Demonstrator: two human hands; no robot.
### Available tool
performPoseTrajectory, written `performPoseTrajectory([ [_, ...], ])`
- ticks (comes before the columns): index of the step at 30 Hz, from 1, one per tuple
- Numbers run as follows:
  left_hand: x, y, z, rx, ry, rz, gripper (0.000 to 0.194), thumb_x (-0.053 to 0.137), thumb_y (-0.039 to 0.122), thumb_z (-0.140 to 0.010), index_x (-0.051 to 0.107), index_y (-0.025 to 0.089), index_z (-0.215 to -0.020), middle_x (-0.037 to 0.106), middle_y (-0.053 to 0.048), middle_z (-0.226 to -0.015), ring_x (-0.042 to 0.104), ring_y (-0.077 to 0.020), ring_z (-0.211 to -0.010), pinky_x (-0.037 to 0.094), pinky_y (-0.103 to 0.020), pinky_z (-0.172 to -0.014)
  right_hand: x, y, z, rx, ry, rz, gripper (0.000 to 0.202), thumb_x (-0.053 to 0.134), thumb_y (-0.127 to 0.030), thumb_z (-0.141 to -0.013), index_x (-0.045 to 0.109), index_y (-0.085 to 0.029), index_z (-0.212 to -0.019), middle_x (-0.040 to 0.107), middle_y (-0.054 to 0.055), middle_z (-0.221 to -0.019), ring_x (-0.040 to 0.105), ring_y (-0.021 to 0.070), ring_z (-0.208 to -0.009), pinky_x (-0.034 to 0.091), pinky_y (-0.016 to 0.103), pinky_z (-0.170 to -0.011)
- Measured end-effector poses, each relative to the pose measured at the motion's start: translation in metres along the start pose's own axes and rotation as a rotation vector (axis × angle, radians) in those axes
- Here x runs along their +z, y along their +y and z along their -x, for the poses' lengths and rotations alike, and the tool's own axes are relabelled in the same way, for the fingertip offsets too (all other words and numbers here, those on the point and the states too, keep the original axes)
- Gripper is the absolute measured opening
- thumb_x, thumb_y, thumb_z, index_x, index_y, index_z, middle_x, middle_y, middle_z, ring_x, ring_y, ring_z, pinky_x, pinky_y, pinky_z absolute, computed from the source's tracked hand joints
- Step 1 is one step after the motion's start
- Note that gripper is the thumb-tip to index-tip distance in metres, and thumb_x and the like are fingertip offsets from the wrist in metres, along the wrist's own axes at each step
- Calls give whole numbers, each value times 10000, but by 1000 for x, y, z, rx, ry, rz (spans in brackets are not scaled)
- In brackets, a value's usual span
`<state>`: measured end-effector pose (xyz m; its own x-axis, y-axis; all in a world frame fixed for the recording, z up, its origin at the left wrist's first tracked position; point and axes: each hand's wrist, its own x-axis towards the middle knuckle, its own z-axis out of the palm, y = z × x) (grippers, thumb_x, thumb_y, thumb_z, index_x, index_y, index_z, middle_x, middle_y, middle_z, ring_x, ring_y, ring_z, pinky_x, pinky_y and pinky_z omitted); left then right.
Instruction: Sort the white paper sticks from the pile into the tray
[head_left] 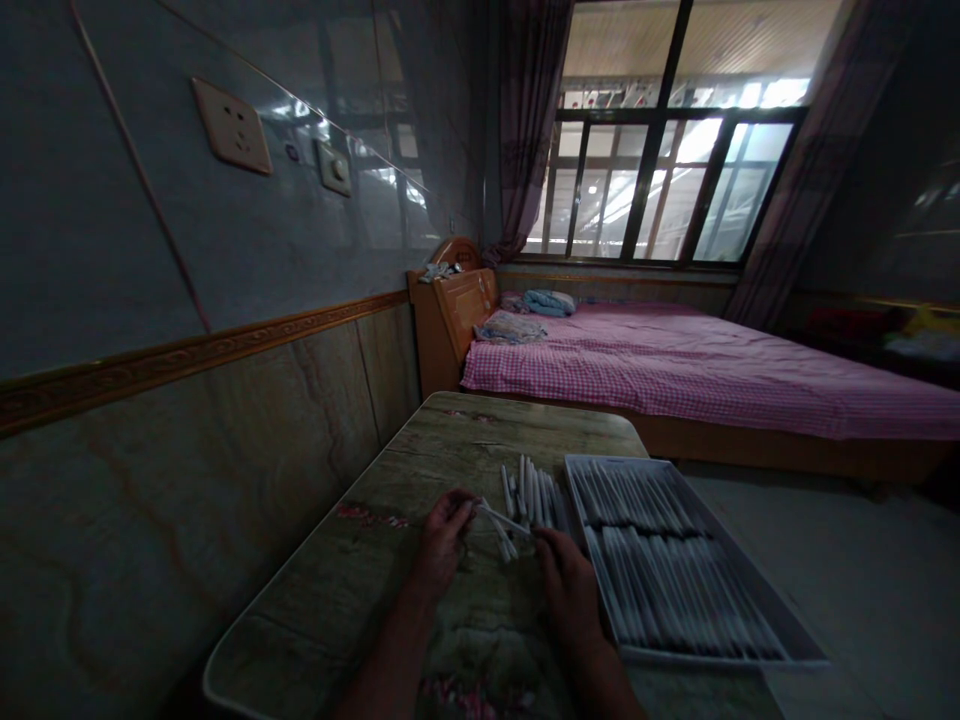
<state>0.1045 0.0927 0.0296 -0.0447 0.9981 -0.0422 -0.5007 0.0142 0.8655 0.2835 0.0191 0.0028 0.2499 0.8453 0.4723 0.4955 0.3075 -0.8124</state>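
Between my hands, above the table, a thin white stick [504, 518] slants down to the right. My left hand [448, 532] pinches its left end, and my right hand [562, 575] has its fingers closed on the right end. Just beneath it, a couple of white sticks [504, 543] lie on the table. A loose group of similar white sticks [534, 490] sits beyond my right hand. To the right, a white tray [750, 545] holds many slender white pieces in two rows; their details are blurred.
The patterned table [352, 590] has rounded corners and stands beside a tiled wall [300, 420]. Past its far edge is a bed [637, 350] with a pink checked sheet and wooden headboard [450, 320]. The tray's right side overhangs the floor.
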Motion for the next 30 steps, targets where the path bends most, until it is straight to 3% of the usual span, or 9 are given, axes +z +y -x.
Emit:
performPoseTrajectory([
  [6, -1, 1, -1, -21, -26, 19, 375, 861, 323, -480, 659, 174, -760, 699, 0, -770, 631, -108, -724, 466, -177, -645, -1, 0, 0, -38, 12, 30, 250, 460, -314, -909, 683, -208, -952, 712, 57, -930, 665, 183, -881, 510, 279, -790],
  [12, -5, -4, -2, 30, -82, -113, 315, 821, 311, -545, 663, 175, -781, 691, -3, -763, 624, -129, -739, 463, -204, -662, -2, 2, 0, -130, 1, 67, 232, 443, -252, -923, 667, -208, -969, 688, 51, -905, 652, 172, -860, 504, 264, -777],
  [18, -7, -5, -4, -12, -64, -148, 398, 835, 377, -510, 633, 179, -789, 693, -2, -745, 601, -113, -635, 435, -196, -561, -4, -2, 1, -202, -34, 142, 248, 432, -215, -930, 651, -221, -1047, 660, 47, -930, 644, 163, -855, 502, 248, -768],
  [30, -6, 0, -1, 55, -160, -333, 308, 793, 378, -558, 631, 177, -724, 673, 2, -668, 597, -130, -605, 457, -225, -571, -7, -11, 2, -59, -126, 247, 299, 404, -252, -943, 690, -191, -1004, 701, 76, -908, 669, 181, -841, 484, 258, -763],
])
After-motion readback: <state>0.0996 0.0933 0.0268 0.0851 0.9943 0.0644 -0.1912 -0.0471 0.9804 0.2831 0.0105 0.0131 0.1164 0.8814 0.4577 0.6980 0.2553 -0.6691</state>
